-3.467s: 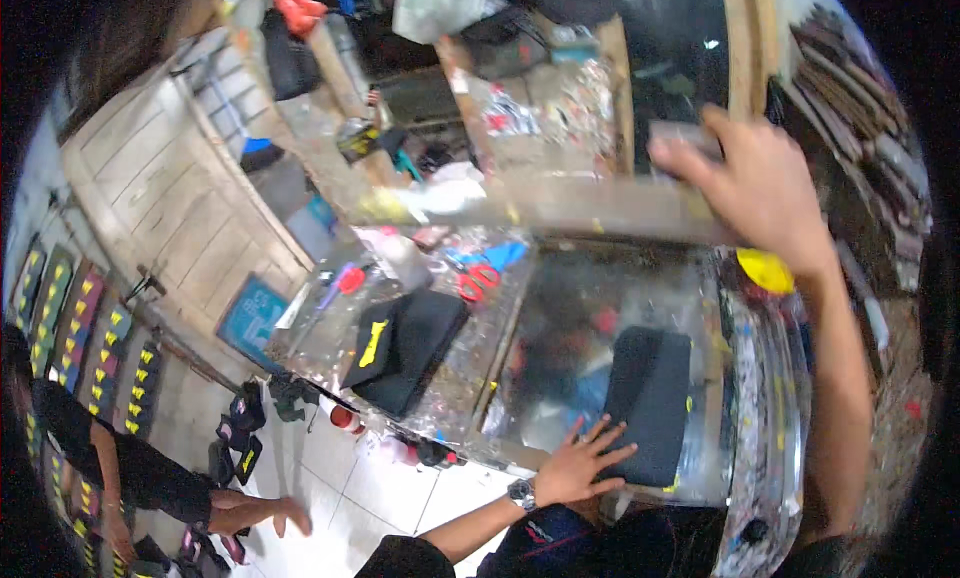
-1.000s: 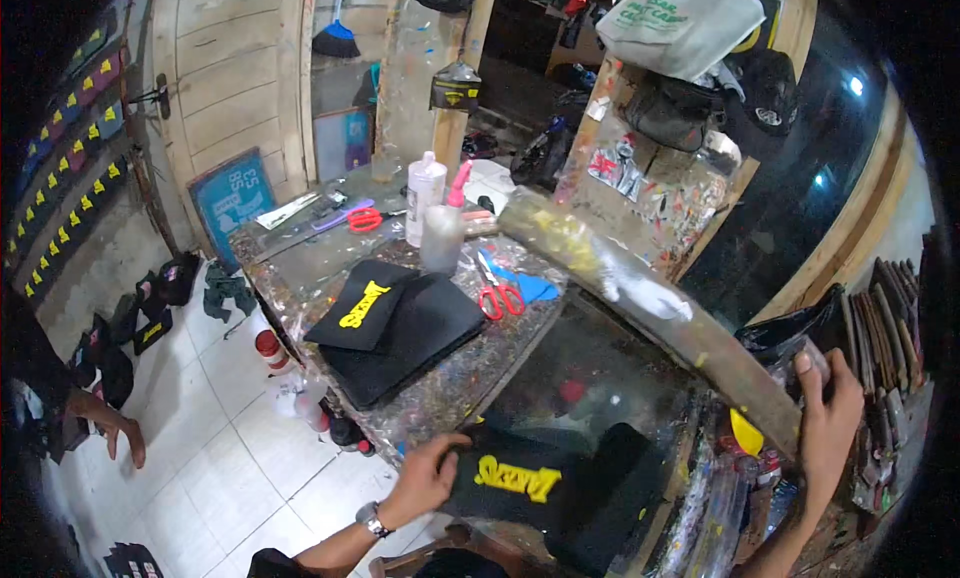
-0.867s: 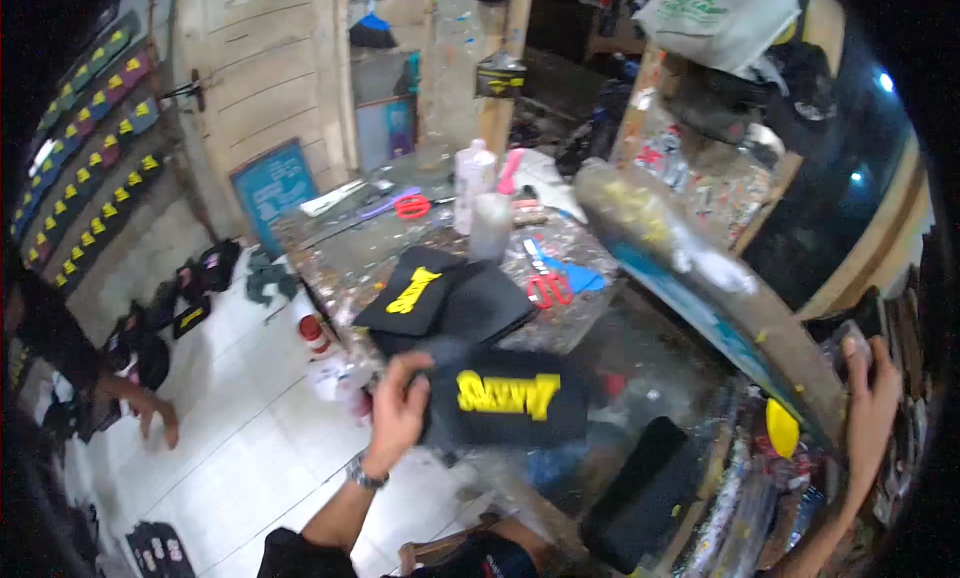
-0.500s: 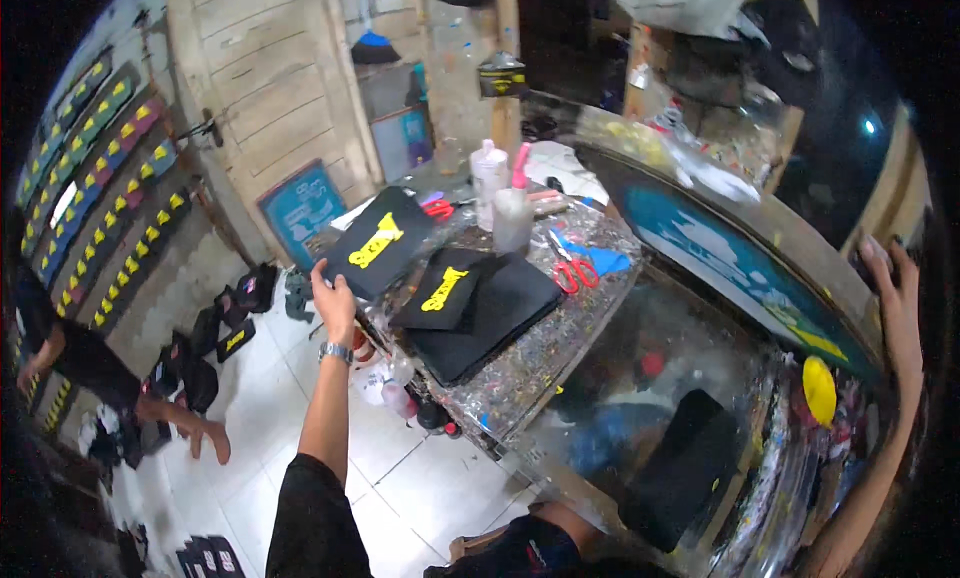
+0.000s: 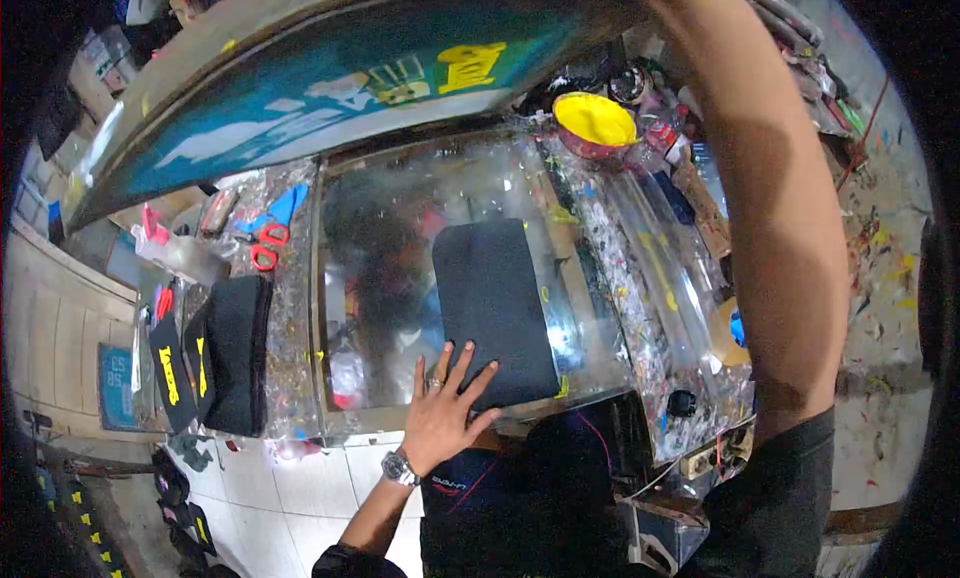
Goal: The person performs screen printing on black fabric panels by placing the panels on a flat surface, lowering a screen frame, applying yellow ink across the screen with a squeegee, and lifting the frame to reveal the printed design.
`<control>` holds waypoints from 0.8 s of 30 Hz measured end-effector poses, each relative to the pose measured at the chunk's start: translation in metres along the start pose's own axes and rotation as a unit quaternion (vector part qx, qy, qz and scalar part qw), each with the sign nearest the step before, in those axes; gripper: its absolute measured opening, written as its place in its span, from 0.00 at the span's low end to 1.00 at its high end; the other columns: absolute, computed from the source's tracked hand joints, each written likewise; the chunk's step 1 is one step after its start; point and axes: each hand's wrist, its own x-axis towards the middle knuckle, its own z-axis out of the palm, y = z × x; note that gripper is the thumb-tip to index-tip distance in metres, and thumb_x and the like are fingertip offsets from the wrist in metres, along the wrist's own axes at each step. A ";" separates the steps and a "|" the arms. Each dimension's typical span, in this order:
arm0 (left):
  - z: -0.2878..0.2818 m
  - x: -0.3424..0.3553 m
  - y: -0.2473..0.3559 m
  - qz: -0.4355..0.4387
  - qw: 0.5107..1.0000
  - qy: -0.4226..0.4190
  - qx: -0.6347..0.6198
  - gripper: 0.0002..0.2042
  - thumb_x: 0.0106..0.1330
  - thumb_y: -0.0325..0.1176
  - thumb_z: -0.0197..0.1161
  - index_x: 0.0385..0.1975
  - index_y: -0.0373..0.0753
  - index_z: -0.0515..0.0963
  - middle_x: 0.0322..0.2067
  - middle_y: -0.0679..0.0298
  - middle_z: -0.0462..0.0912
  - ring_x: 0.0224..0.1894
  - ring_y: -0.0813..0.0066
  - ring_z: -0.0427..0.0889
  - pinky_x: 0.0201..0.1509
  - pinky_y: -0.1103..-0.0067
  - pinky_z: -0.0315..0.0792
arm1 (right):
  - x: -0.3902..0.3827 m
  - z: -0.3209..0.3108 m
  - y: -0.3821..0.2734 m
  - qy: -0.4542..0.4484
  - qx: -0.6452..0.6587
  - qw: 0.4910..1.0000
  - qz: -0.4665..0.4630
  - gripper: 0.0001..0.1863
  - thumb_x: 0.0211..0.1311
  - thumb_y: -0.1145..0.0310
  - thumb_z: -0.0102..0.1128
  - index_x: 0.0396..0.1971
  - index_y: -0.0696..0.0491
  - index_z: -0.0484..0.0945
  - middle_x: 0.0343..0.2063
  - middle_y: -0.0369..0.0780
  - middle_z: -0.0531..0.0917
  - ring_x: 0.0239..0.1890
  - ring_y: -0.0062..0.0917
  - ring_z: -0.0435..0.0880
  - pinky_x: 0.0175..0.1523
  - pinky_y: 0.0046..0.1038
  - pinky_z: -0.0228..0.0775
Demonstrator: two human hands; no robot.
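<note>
Lays left hand (image 5: pixel 443 418) palm down across the lower left edge of a black panel (image 5: pixel 495 298), with fingers spread apart, most tips on the dark surface and the little finger on the glass beside it. Has that panel lying flat on a glass plate (image 5: pixel 385 228), right of its middle, with long sides running away from the body. Wears a silver wristwatch (image 5: pixel 399 468) on the left wrist. Stretches right forearm (image 5: pixel 775 198) up the right side of the view, with the right hand past the upper edge; cannot tell whether apart, together or clamped. Faces a large framed screen (image 5: pixel 340 98) tilted up at the far side of the plate, teal across its face, with pale shapes and a yellow mark toward the right. Has a reddish bowl (image 5: pixel 572 144) of bright yellow paint (image 5: pixel 600 118) near the plate's far right corner, and clear plastic sheeting (image 5: pixel 650 278) along the right side. Works beside a spattered worktop (image 5: pixel 290 348) on the left, strewn with red-handled scissors (image 5: pixel 270 246) touching a blue cloth (image 5: pixel 285 208), a translucent bottle (image 5: pixel 185 253) farther left and, nearer the body, a black stack (image 5: pixel 240 348) next to yellow-printed panels (image 5: pixel 178 378). Includes white floor tiles (image 5: pixel 300 488) below.
</note>
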 end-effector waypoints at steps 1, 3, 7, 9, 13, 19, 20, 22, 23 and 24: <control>0.004 -0.006 0.001 -0.001 1.000 -0.007 0.007 0.32 0.67 0.61 0.52 0.69 0.58 0.64 0.75 0.58 0.51 0.77 0.54 0.44 0.74 0.46 0.39 | 0.000 0.001 -0.001 -0.015 0.011 1.000 0.011 0.32 0.66 0.42 0.50 0.39 0.59 0.85 0.43 0.58 0.83 0.46 0.50 0.83 0.55 0.41 0.73; 0.008 -0.005 0.004 0.023 0.999 0.012 0.022 0.29 0.69 0.60 0.50 0.69 0.58 0.65 0.74 0.58 0.53 0.77 0.56 0.45 0.74 0.46 0.37 | -0.002 -0.020 -0.007 -0.028 0.020 0.999 0.027 0.32 0.65 0.43 0.51 0.38 0.63 0.84 0.42 0.58 0.83 0.47 0.50 0.83 0.55 0.40 0.73; 0.002 -0.004 0.005 0.016 1.000 0.021 0.010 0.29 0.69 0.60 0.50 0.69 0.59 0.66 0.73 0.58 0.56 0.76 0.57 0.49 0.75 0.47 0.38 | -0.001 -0.018 -0.013 -0.024 0.029 0.998 0.058 0.31 0.64 0.45 0.50 0.37 0.63 0.84 0.41 0.57 0.84 0.47 0.49 0.83 0.56 0.40 0.73; 0.001 -0.004 0.004 0.012 1.000 0.019 0.017 0.29 0.69 0.60 0.51 0.69 0.59 0.66 0.73 0.58 0.56 0.76 0.57 0.49 0.75 0.48 0.38 | -0.011 -0.014 -0.015 -0.021 0.035 0.997 0.063 0.30 0.65 0.47 0.49 0.36 0.62 0.85 0.32 0.53 0.84 0.39 0.42 0.84 0.46 0.37 0.76; 0.002 -0.010 0.000 -0.002 0.999 0.019 0.030 0.30 0.68 0.60 0.53 0.69 0.59 0.64 0.73 0.57 0.55 0.76 0.55 0.49 0.75 0.49 0.39 | -0.017 0.017 -0.027 0.008 -0.029 0.996 0.083 0.36 0.60 0.35 0.53 0.42 0.59 0.84 0.33 0.57 0.85 0.38 0.50 0.85 0.51 0.42 0.76; -0.077 -0.021 0.027 -0.037 0.857 0.319 -0.403 0.37 0.70 0.47 0.59 0.73 0.42 0.50 0.68 0.44 0.60 0.67 0.48 0.66 0.63 0.54 0.67 | -0.106 0.053 -0.055 0.188 -0.023 0.982 0.002 0.24 0.59 0.43 0.60 0.29 0.53 0.81 0.27 0.45 0.82 0.32 0.40 0.82 0.55 0.44 0.71; -0.085 -0.025 0.036 -0.076 0.749 0.390 -0.530 0.37 0.71 0.45 0.59 0.73 0.40 0.46 0.66 0.43 0.63 0.64 0.50 0.71 0.59 0.58 0.74 | -0.133 0.065 -0.062 0.181 -0.024 0.983 -0.006 0.24 0.59 0.44 0.62 0.30 0.53 0.79 0.26 0.44 0.80 0.34 0.38 0.81 0.57 0.46 0.67; -0.090 -0.038 0.035 -0.124 0.647 0.470 -0.587 0.28 0.74 0.37 0.56 0.68 0.37 0.51 0.47 0.57 0.72 0.45 0.64 0.81 0.48 0.62 0.82 | -0.190 0.090 -0.077 0.051 -0.012 0.999 -0.005 0.22 0.57 0.46 0.66 0.34 0.52 0.79 0.27 0.41 0.79 0.30 0.35 0.79 0.59 0.51 0.62; -0.076 -0.048 0.036 -0.186 0.606 0.445 -0.633 0.26 0.73 0.36 0.57 0.65 0.37 0.54 0.44 0.59 0.72 0.43 0.67 0.80 0.46 0.62 0.82 | -0.215 0.101 -0.082 0.025 -0.018 1.000 -0.004 0.20 0.58 0.46 0.63 0.33 0.50 0.79 0.27 0.41 0.81 0.30 0.36 0.81 0.60 0.53 0.61; -0.062 -0.059 0.040 -0.239 0.561 0.419 -0.673 0.24 0.73 0.36 0.58 0.63 0.36 0.57 0.41 0.61 0.72 0.40 0.70 0.79 0.45 0.62 0.83 | -0.236 0.112 -0.085 0.006 -0.026 1.000 -0.004 0.19 0.60 0.47 0.61 0.32 0.49 0.80 0.27 0.41 0.83 0.29 0.36 0.83 0.61 0.56 0.60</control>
